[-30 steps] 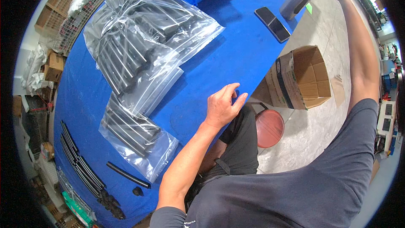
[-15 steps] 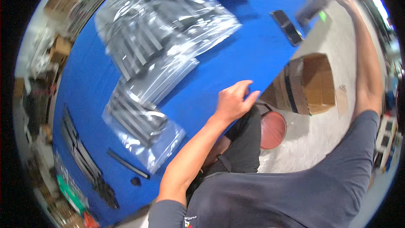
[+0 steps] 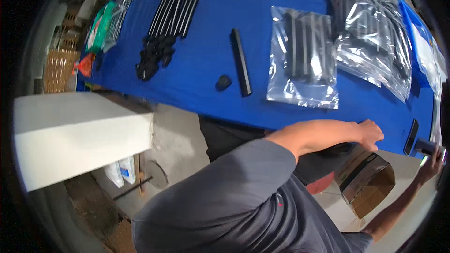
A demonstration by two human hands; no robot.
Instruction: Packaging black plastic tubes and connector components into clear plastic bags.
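At the near edge of the blue-covered table [image 3: 201, 61], my left hand [image 3: 371, 136] has its fingers curled in, and no object shows in it. My right hand [image 3: 438, 158] is far out at the right rim, its fingers closed around the end of a grey boxy thing [image 3: 425, 147] whose kind I cannot make out. Close beside that lies a dark phone [image 3: 411, 137]. Left of my hands lies a clear plastic bag [image 3: 303, 94] of black strips, and a larger pile of bagged strips [image 3: 370, 28] lies farther back.
A black bar [image 3: 241, 63] and a small round black piece [image 3: 223, 82] lie mid-table. Several loose strips with black ends [image 3: 157, 54] lie farther left, near a green package [image 3: 101, 28]. Below the edge stand an open cardboard box [image 3: 368, 182] and a red stool [image 3: 321, 183]. A blue tray [image 3: 417, 47] is far right.
The view has swung left, so the table's left end and a white surface now show. My left hand's fingers have curled in. My right arm is still stretched out toward the grey boxy thing.
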